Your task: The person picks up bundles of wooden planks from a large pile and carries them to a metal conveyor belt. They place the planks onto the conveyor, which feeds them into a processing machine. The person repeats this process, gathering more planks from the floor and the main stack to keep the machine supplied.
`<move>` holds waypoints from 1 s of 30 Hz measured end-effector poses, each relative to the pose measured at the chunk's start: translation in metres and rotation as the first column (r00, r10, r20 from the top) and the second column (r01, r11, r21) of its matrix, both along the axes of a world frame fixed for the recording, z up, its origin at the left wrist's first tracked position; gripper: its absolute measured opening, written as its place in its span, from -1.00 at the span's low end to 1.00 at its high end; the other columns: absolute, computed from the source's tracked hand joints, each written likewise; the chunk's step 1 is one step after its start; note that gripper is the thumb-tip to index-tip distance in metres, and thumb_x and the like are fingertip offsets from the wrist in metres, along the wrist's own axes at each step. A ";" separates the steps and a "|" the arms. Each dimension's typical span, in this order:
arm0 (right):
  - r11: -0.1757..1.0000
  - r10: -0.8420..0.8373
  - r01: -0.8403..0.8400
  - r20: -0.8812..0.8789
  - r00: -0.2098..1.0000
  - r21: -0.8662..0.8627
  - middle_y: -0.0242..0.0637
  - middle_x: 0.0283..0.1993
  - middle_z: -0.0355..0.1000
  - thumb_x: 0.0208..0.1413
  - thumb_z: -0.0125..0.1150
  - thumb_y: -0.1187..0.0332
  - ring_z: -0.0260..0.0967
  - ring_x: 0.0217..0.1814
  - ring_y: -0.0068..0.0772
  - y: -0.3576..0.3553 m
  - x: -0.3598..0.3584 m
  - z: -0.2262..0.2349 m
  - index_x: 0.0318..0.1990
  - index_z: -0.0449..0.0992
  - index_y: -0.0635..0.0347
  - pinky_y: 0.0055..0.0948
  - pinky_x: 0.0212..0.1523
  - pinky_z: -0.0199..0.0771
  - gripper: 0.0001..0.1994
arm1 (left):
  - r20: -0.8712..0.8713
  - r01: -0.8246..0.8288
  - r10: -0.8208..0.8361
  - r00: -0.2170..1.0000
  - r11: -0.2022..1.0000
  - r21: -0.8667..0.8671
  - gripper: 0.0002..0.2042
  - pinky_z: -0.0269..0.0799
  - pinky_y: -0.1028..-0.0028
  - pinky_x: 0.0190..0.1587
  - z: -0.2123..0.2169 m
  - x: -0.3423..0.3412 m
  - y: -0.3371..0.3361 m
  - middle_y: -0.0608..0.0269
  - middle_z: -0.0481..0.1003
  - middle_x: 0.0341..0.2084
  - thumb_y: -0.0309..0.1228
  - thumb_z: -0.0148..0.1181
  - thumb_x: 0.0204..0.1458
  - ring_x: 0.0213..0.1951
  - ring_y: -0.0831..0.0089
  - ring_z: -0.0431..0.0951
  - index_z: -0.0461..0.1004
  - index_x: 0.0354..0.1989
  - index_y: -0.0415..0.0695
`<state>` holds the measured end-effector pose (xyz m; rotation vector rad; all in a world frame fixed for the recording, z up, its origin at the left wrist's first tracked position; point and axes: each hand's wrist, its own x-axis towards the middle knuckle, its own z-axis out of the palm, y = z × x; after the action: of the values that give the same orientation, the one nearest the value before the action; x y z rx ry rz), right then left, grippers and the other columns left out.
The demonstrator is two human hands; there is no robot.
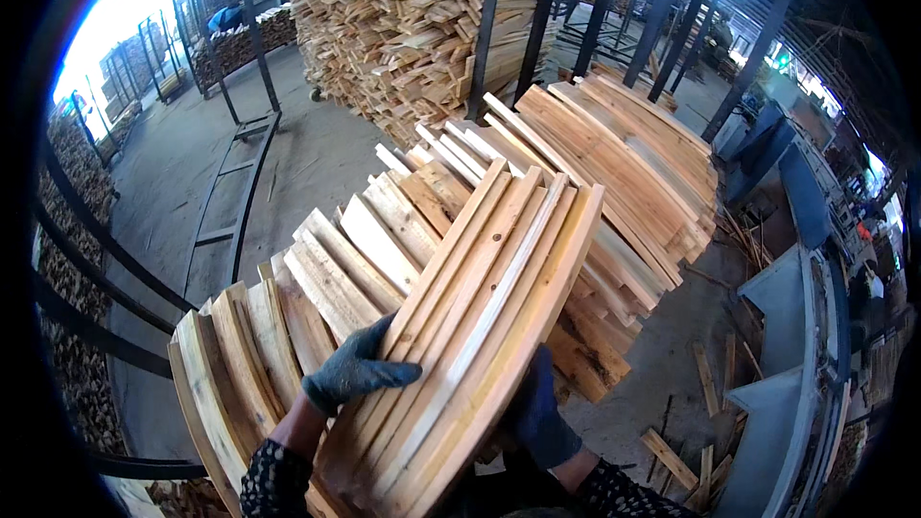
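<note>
A bundle of several long, narrow wooden boards (470, 297) stands tilted in front of me, its far end raised above the stacks. My left hand (360, 371), in a dark grey-blue glove, grips the bundle's left side with the thumb lying across the boards. Against the right side of the same bundle is my right hand (539, 414), gloved too and closed round the edge, its fingertips hidden behind the wood. Under and beyond the bundle lies a row of leaning boards (336, 273). Further right, a stack of reddish boards (614, 153) adjoins that row.
A tall pile of wood strips (393, 29) rises at the back between dark metal posts (487, 29). At left, a metal rack frame (230, 182) stands on the concrete floor (153, 173). Grey machinery (777, 326) lines the right, with scrap wood (672, 458) on the floor beside it.
</note>
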<state>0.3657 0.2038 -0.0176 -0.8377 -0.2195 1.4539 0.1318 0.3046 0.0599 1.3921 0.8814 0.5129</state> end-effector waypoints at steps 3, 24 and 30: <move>0.995 -0.012 0.000 0.124 0.992 0.100 -0.20 0.02 0.34 0.27 -0.10 0.03 0.33 0.02 -0.31 -0.004 -0.002 0.000 0.16 0.22 0.20 -0.31 0.04 0.43 -0.52 | 0.009 -0.060 0.059 0.998 0.986 0.154 -0.16 0.29 0.37 0.16 0.008 -0.003 -0.015 0.09 0.44 0.02 -0.27 0.48 -0.17 0.06 0.41 0.39 0.15 0.28 -0.27; 0.861 -0.359 0.025 0.572 0.737 0.509 -0.22 0.09 0.38 0.34 -0.20 0.31 0.27 0.11 -0.38 -0.126 0.402 0.020 0.12 0.34 0.31 -0.37 0.16 0.28 -0.66 | 0.226 0.003 -0.072 0.971 0.957 0.290 -0.42 0.47 0.34 -0.02 0.069 0.389 -0.153 0.05 0.18 0.25 -0.52 0.07 0.17 0.08 0.21 0.38 0.04 0.36 -0.09; 0.947 -0.321 0.278 0.502 0.803 0.160 -0.24 0.12 0.36 0.34 -0.17 0.10 0.27 0.12 -0.44 -0.214 0.564 0.017 0.14 0.33 0.28 -0.42 0.16 0.29 -0.56 | 0.066 0.141 -0.128 0.990 0.957 -0.253 -0.52 0.44 0.41 -0.10 0.013 0.602 -0.148 0.14 0.49 -0.15 -0.44 0.28 -0.04 -0.16 0.36 0.50 0.33 0.07 -0.28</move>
<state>0.9292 -0.0104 -0.0009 -1.1395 -0.5274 0.8880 0.7341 0.1569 0.0730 1.1870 0.7774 0.3149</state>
